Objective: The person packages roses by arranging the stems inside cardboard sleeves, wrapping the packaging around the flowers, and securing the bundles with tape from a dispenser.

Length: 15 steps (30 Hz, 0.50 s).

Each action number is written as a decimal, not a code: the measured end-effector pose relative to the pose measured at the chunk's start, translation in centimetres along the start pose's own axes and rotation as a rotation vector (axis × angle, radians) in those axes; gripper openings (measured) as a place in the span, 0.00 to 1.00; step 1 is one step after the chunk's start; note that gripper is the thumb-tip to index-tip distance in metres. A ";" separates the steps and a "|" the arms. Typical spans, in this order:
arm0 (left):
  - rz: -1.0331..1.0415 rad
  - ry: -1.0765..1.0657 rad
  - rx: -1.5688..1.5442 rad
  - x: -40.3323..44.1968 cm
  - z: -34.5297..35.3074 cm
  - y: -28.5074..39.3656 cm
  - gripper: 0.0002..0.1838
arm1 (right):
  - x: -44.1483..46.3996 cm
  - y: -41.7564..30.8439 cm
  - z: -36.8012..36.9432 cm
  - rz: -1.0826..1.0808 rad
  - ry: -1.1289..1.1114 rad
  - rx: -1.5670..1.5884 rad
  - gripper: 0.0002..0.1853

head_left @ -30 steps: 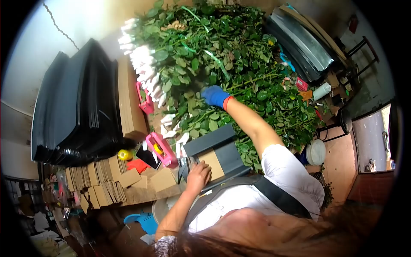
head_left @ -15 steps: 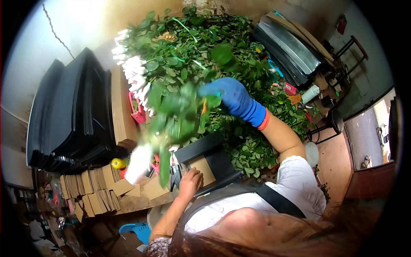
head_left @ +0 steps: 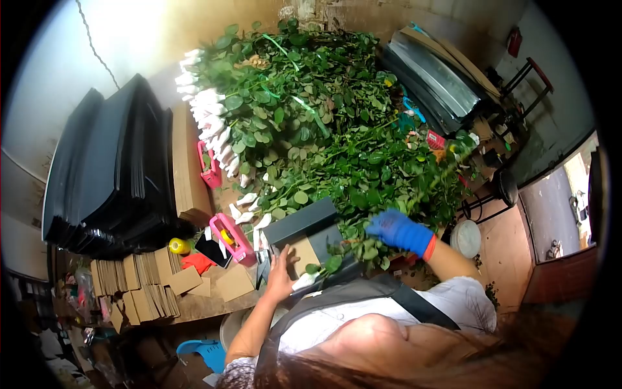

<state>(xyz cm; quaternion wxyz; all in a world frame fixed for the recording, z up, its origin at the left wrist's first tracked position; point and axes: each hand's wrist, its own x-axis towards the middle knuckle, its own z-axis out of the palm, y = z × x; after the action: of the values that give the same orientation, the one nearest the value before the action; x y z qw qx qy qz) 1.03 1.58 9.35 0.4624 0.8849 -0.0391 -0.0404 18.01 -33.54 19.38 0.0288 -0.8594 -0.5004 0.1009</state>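
Note:
My right hand (head_left: 398, 231), in a blue knitted glove with a red cuff, is closed around the leafy stem of a white rose. The rose's bud (head_left: 306, 281) points to the lower left, next to my left hand. Bare, with its fingers stretched out, my left hand (head_left: 280, 275) lies at the left edge of a dark open box (head_left: 304, 222). Inside the box a piece of brown cardboard (head_left: 303, 257) shows beside my fingers. Behind the box lies a big heap of leafy rose stems (head_left: 324, 129), with wrapped white buds (head_left: 210, 113) along its left side.
Black sheets (head_left: 107, 162) stand stacked at left, near bundled cardboard pieces (head_left: 149, 301). A pink tape dispenser (head_left: 232, 240), yellow tape roll (head_left: 179, 246) and red cloth (head_left: 198, 262) lie on the table. More sheets (head_left: 440, 74) rest at back right; a white bucket (head_left: 466, 238) stands at right.
My right hand has come down and to the right with the rose, whose bud has moved from left of the box to its front edge. My left hand's fingers have spread.

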 end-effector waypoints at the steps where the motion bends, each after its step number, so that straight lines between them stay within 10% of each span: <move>1: 0.041 0.020 0.015 0.0 -0.4 0.7 0.55 | -0.6 0.0 1.6 0.077 -0.146 0.037 0.10; 11: 0.174 -0.251 0.122 0.7 -1.5 -0.3 0.23 | 1.0 0.8 8.8 0.198 -0.532 0.131 0.20; 15: 0.198 -0.189 0.195 0.7 0.4 -2.5 0.18 | 8.0 2.6 -6.1 0.144 -0.603 0.123 0.28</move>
<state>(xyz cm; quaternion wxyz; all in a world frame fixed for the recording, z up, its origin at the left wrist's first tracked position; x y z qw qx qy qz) 1.74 2.62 7.03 0.3704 0.9096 -0.1731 -0.0736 25.31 -27.59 23.80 -0.0762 -0.8206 -0.4174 0.3829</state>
